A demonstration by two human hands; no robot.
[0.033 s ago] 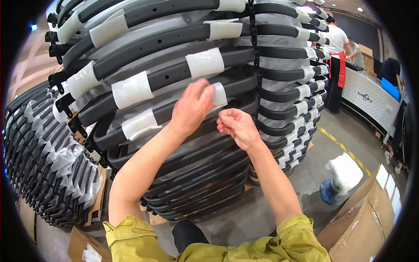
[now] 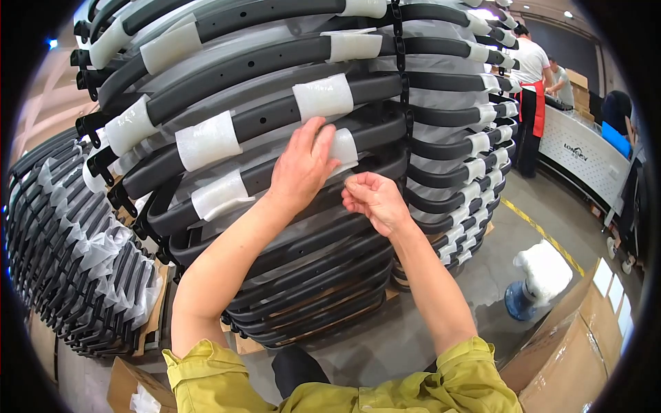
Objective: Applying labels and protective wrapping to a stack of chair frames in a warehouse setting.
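Curved black metal tubes [image 2: 263,121] are stacked in front of me, several with white foam wraps [image 2: 322,96] around them. My left hand [image 2: 303,165] lies over one tube with its fingers stretched out, beside a white foam wrap [image 2: 345,148] that it partly covers. Just below that wrap's lower edge, my right hand [image 2: 375,199] is closed, thumb pressed to the curled fingers. Whatever it may pinch is hidden or too small to make out. Another foam wrap [image 2: 222,195] sits on the same tube, left of my left hand.
A second stack of black frames [image 2: 69,248] with crumpled plastic stands at left. Cardboard boxes [image 2: 561,344] are at lower right, near a blue water jug [image 2: 520,301] topped with white material. A person in a red apron [image 2: 530,89] stands by a grey table [image 2: 585,155].
The fingers of my left hand, blurred before, now show sharply and stretch further up along the tube. My right hand stays in its place, closed.
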